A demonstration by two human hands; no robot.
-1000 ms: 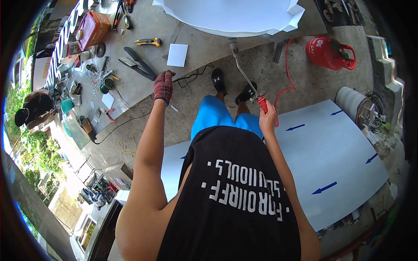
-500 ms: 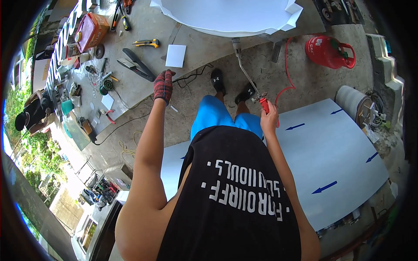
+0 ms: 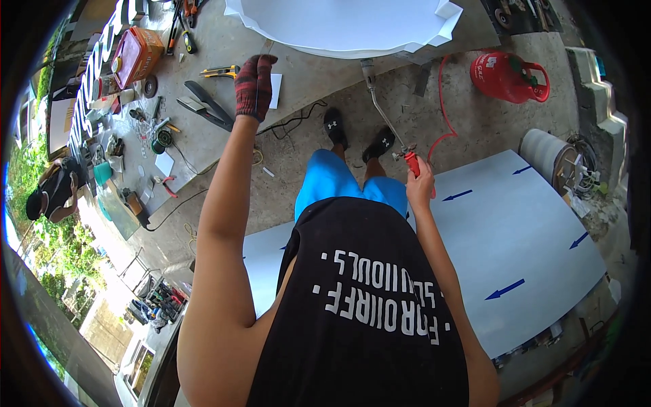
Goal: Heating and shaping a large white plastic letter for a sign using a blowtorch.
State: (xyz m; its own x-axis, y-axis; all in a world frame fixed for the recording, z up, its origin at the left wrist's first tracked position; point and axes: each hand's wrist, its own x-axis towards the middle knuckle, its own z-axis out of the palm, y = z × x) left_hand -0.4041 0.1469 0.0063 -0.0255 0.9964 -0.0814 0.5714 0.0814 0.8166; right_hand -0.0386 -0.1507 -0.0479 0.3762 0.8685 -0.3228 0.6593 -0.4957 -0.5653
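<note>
My left hand (image 3: 255, 89) wears a red and black knitted glove and reaches over the workbench, fingers stretched forward with nothing visible in them. It partly covers a white square piece (image 3: 275, 91). Just left of it lie a yellow utility knife (image 3: 215, 72) and a black-handled stapler-like tool (image 3: 207, 105). My bare right hand (image 3: 421, 180) grips the red handle of a gas torch (image 3: 381, 114). The torch's metal nozzle points away, close under the edge of a large white rounded sheet-material piece (image 3: 339, 24) with upturned tabs along its rim.
A red gas cylinder (image 3: 505, 76) stands on the floor at right, with a red hose (image 3: 444, 102). White panels with blue arrows (image 3: 505, 288) lie beside and behind me. An orange tub (image 3: 139, 57) and scattered tools occupy the bench's left. Another person (image 3: 57, 190) is at far left.
My left hand has moved forward over the bench, from beside the black-handled tool to the white square, now partly covering it. My right hand keeps holding the torch in nearly the same place.
</note>
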